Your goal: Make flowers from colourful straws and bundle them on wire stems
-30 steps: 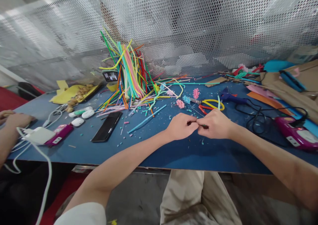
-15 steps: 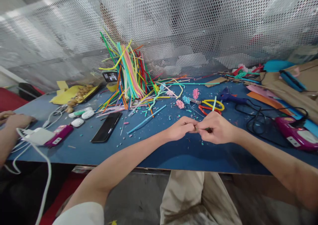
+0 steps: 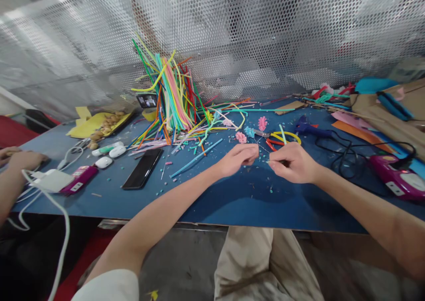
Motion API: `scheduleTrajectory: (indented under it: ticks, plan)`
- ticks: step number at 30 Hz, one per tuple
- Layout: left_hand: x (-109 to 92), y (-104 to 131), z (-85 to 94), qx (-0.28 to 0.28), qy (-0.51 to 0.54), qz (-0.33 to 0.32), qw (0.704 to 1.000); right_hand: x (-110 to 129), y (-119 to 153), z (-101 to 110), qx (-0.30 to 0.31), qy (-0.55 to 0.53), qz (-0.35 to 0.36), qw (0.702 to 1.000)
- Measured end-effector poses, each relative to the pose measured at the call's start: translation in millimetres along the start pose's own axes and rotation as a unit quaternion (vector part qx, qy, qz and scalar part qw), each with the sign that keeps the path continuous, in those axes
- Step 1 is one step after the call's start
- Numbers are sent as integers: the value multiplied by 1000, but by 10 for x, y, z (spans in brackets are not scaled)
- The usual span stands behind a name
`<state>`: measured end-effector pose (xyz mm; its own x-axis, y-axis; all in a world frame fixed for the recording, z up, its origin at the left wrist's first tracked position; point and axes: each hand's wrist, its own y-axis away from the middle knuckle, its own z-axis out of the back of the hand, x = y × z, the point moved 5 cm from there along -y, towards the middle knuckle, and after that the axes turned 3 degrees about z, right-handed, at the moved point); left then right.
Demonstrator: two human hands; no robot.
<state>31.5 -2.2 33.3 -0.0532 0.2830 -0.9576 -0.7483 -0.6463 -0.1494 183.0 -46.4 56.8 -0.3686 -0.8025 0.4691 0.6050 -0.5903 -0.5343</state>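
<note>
Right hand (image 3: 292, 163) shut tight, pinching pale green stick (image 3: 282, 133); stick pokes up above knuckles. Left hand (image 3: 239, 159) curled just beside it, small gap between them. From where I stand, can't tell if left pinches anything. Past hands: pink puff (image 3: 241, 137), blue puff (image 3: 249, 132). Red-yellow tool (image 3: 276, 136) just behind right hand. Phone (image 3: 142, 169) farther left, flat on table (image 3: 219, 209).

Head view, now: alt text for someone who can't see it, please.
A person's right hand holds a pale green stick over a blue table, the left hand curled close by but apart. Beyond them are pink and blue frilly pieces and a tool with red and yellow handles; farther left, a black phone and a bundle of colorful sticks.
</note>
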Motion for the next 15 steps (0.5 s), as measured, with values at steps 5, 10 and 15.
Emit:
scheduleTrajectory:
  ticks: [5,10,15]
  plan:
    - [29,-8,44,-91,-381,-54,918,-82,-10,-16,-2,96,1,995]
    - [35,16,75,-162,-473,-97,861,-144,-18,10,-14,154,14,988]
    - [-79,61,35,-183,-487,-155,840,-171,-34,33,-22,179,18,983]
